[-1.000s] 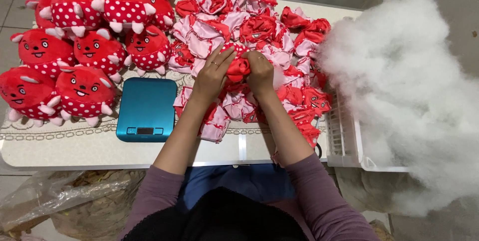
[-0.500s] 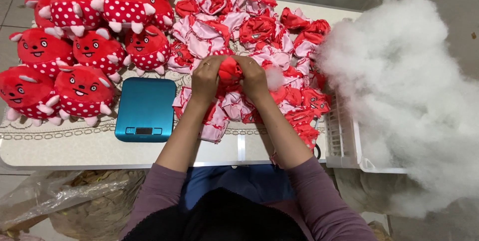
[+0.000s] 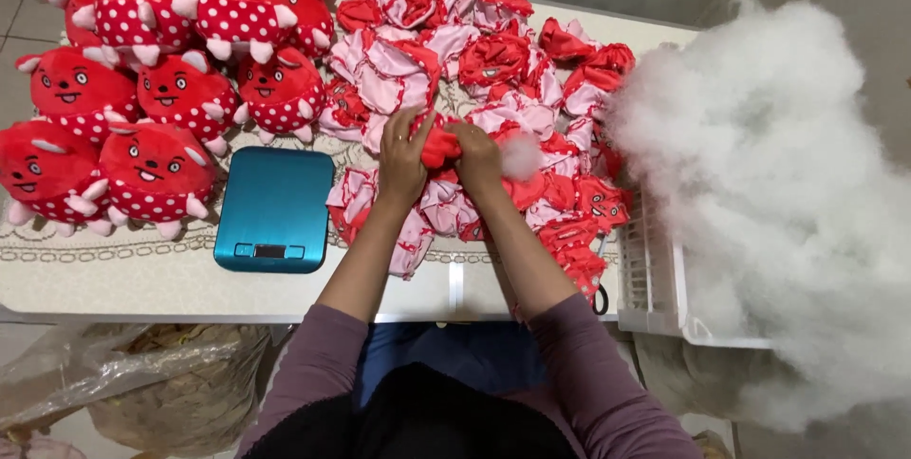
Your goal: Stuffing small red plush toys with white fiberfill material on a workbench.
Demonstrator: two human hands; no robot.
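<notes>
Over the middle of the table, both hands grip one red unstuffed toy skin (image 3: 439,144). My left hand (image 3: 403,157) holds its left side. My right hand (image 3: 479,157) holds its right side, and a small tuft of white stuffing (image 3: 521,157) sits against that hand. Under and around my hands lies a heap of several flat red-and-pink toy skins (image 3: 474,60).
Several stuffed red polka-dot plush toys (image 3: 161,70) fill the table's left and back. A teal flat scale (image 3: 275,207) lies left of my hands. A big mound of white stuffing (image 3: 788,193) overflows a white basket (image 3: 650,279) at the right. A plastic bag (image 3: 142,383) sits below the table's edge.
My hands lifted the red skin slightly off the pile and drew it closer together. A tuft of white stuffing now shows beside my right hand.
</notes>
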